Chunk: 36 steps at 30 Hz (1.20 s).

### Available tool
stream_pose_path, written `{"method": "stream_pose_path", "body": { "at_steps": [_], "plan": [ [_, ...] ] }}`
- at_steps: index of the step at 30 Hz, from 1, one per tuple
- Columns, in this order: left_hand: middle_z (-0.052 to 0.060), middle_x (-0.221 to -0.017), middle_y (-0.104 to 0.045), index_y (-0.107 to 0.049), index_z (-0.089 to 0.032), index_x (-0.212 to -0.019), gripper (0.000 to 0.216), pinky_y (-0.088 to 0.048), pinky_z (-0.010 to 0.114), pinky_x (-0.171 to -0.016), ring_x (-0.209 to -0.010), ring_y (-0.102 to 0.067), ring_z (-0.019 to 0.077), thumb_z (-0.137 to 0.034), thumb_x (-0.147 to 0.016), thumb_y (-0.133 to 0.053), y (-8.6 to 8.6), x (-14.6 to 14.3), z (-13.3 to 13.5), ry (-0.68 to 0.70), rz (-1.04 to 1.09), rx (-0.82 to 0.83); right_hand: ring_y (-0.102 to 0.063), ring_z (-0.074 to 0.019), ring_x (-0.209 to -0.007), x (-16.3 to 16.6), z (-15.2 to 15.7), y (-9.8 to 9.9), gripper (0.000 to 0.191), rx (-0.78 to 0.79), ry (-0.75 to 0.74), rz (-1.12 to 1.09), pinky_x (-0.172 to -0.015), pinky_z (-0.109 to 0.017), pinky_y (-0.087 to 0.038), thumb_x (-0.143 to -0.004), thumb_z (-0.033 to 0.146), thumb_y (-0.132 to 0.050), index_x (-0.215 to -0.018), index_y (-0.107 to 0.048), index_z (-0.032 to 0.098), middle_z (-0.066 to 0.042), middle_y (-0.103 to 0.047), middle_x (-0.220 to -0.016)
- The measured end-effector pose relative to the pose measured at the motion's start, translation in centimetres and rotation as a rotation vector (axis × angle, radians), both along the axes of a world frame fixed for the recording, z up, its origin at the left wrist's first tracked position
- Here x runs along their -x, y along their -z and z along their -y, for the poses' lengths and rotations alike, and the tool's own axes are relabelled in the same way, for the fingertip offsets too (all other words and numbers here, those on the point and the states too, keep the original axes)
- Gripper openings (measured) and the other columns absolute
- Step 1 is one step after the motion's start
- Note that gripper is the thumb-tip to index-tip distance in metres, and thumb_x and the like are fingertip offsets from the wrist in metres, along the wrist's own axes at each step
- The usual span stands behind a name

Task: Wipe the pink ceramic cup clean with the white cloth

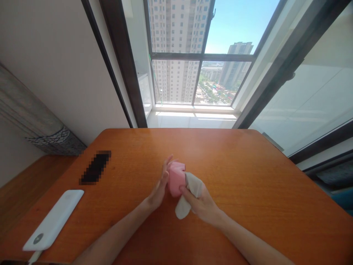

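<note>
A small pink object (176, 178) stands on the wooden table (248, 184) in front of me. My left hand (160, 187) presses against its left side, fingers stretched and lying along it, holding it steady. My right hand (201, 204) is closed on a pale grey cloth (190, 193). The cloth lies over the pink object's right side and hangs down below my fingers.
A white power bank (53, 221) with a cable lies at the table's near left. A blurred dark rectangle (95, 167) sits further back on the left. Behind the table are a large window (201, 73) and a grey curtain (33, 121).
</note>
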State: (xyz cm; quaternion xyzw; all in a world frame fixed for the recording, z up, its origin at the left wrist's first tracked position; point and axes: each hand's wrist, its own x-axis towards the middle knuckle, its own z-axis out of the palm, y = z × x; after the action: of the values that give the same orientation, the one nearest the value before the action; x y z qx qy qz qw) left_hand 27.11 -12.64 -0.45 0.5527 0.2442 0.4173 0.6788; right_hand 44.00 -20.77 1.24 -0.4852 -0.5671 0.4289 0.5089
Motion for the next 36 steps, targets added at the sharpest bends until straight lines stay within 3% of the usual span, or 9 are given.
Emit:
{"method": "stream_pose_path", "body": {
  "at_steps": [3, 6, 9, 13, 18, 22, 26, 31, 36],
  "plan": [
    [0.016, -0.179, -0.012, -0.02, -0.036, -0.169, 0.118, -0.032, 0.065, -0.127, -0.161, -0.027, 0.0476, -0.078, -0.076, -0.08, 1.6, 0.4, -0.6, -0.051, -0.152, -0.696, -0.055, -0.0143, -0.069, -0.9, -0.4, -0.8, 0.044, 0.23, 0.038, -0.352, -0.064, -0.026, -0.048, -0.091, 0.06, -0.078, -0.104, -0.074, 0.018, -0.002, -0.067, -0.082],
    [0.019, -0.176, -0.013, -0.025, -0.039, -0.167, 0.121, -0.032, 0.07, -0.124, -0.161, -0.022, 0.0506, -0.07, -0.07, -0.09, 2.6, 0.4, -1.0, -0.109, -0.192, -1.055, -0.063, -0.0166, -0.083, -1.1, -0.4, -0.9, 0.053, 0.344, 0.015, -0.558, -0.075, -0.027, -0.053, -0.084, 0.056, -0.088, -0.118, -0.073, 0.019, -0.004, -0.073, -0.099],
    [0.017, -0.17, -0.027, -0.038, -0.038, -0.157, 0.089, -0.038, 0.064, -0.121, -0.154, -0.036, 0.0438, -0.067, -0.084, -0.079, 2.8, 0.0, -0.5, -0.109, -0.069, -0.955, -0.06, -0.0158, -0.08, -0.7, 0.0, -0.8, 0.057, 0.319, -0.032, -0.513, -0.071, -0.026, -0.052, -0.085, 0.062, -0.084, -0.121, -0.071, 0.019, -0.004, -0.07, -0.098],
    [0.015, -0.158, -0.044, -0.044, -0.031, -0.146, 0.059, -0.043, 0.054, -0.117, -0.137, -0.055, 0.0334, -0.065, -0.1, -0.058, 2.0, -0.6, 0.9, -0.067, 0.107, -0.44, -0.048, -0.0128, -0.071, -0.6, 0.4, -1.0, 0.04, 0.037, -0.217, -0.131, -0.066, -0.025, -0.046, -0.102, 0.059, -0.064, -0.105, -0.065, 0.019, 0.001, -0.057, -0.084],
    [0.01, -0.118, -0.071, -0.055, -0.024, -0.135, 0.049, -0.055, 0.038, -0.093, -0.1, -0.071, 0.025, -0.06, -0.102, -0.055, 0.0, -0.9, 1.3, 0.183, 0.19, 0.215, -0.044, -0.0148, -0.072, -0.5, 0.6, -0.8, 0.031, -0.383, -0.289, 0.473, -0.068, -0.029, -0.042, -0.11, 0.043, -0.05, -0.088, -0.054, 0.021, 0.0, -0.056, -0.083],
    [0.01, -0.11, -0.076, -0.06, -0.02, -0.132, 0.049, -0.058, 0.036, -0.088, -0.093, -0.075, 0.0237, -0.06, -0.102, -0.057, -1.0, -0.8, 0.8, 0.24, 0.16, 0.417, -0.046, -0.0174, -0.073, 0.1, 0.8, 0.1, 0.029, -0.498, -0.218, 0.635, -0.068, -0.032, -0.042, -0.109, 0.038, -0.048, -0.087, -0.055, 0.021, -0.003, -0.059, -0.082],
    [0.014, -0.142, -0.067, -0.051, -0.026, -0.151, 0.072, -0.05, 0.048, -0.113, -0.125, -0.068, 0.031, -0.076, -0.1, -0.048, 0.0, -0.2, 0.5, 0.125, 0.138, 0.279, -0.046, -0.0142, -0.067, 0.1, 0.6, 0.1, 0.029, -0.214, -0.154, 0.306, -0.066, -0.029, -0.043, -0.108, 0.043, -0.052, -0.089, -0.057, 0.021, 0.0, -0.057, -0.079],
    [0.017, -0.176, -0.022, -0.027, -0.035, -0.168, 0.125, -0.018, 0.064, -0.132, -0.164, -0.016, 0.0446, -0.075, -0.067, -0.089, 2.5, 0.3, 0.0, -0.049, -0.102, -0.607, -0.05, -0.0131, -0.061, -0.9, 0.0, -0.4, 0.05, 0.262, -0.032, -0.238, -0.057, -0.025, -0.043, -0.095, 0.067, -0.069, -0.104, -0.067, 0.017, 0.002, -0.058, -0.072],
    [0.017, -0.168, -0.032, -0.042, -0.034, -0.156, 0.082, -0.029, 0.064, -0.125, -0.156, -0.033, 0.0427, -0.058, -0.087, -0.08, 2.7, 0.0, 0.5, -0.107, -0.059, -0.745, -0.054, -0.0144, -0.073, -0.8, 0.2, -1.2, 0.06, 0.228, -0.099, -0.299, -0.067, -0.027, -0.049, -0.092, 0.067, -0.073, -0.123, -0.065, 0.017, -0.002, -0.064, -0.09]
  ]
}}
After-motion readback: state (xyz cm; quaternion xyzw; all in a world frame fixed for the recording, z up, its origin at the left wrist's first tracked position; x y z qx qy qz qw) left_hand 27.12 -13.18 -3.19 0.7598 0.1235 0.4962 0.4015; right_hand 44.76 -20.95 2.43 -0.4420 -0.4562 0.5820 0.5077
